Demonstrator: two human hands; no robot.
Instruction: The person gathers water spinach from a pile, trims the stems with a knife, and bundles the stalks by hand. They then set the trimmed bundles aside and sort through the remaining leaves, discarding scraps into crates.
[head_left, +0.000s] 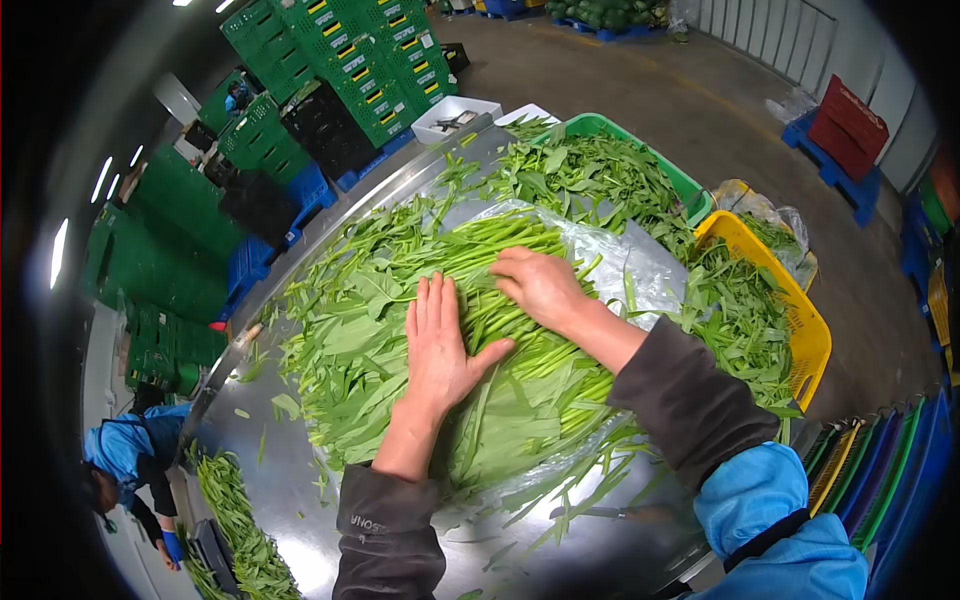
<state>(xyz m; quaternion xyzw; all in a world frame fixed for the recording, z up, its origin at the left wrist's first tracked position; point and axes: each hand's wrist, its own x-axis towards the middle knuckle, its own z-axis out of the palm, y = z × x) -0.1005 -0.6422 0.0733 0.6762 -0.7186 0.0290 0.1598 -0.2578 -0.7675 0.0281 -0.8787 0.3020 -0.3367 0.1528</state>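
Observation:
A large heap of leafy green vegetables with long stems [345, 335] lies on a metal table [290, 530], partly on a clear plastic sheet [640, 265]. My left hand [436, 350] rests flat on the leaves and stems, fingers together and stretched out, thumb apart. To its right, my right hand [540, 288] lies on the bundled stems with its fingers curled. Whether it grips any stems is hidden under the fingers. A knife [590, 512] lies on the table near the front, partly under loose leaves.
Beyond the heap stand a green crate [690, 195] and a yellow crate [822, 345], both with greens. A white tub [455, 112] is at the far edge. Another person [135, 440] bends at the lower left beside more greens [240, 520]. Stacked green crates [375, 60] stand behind.

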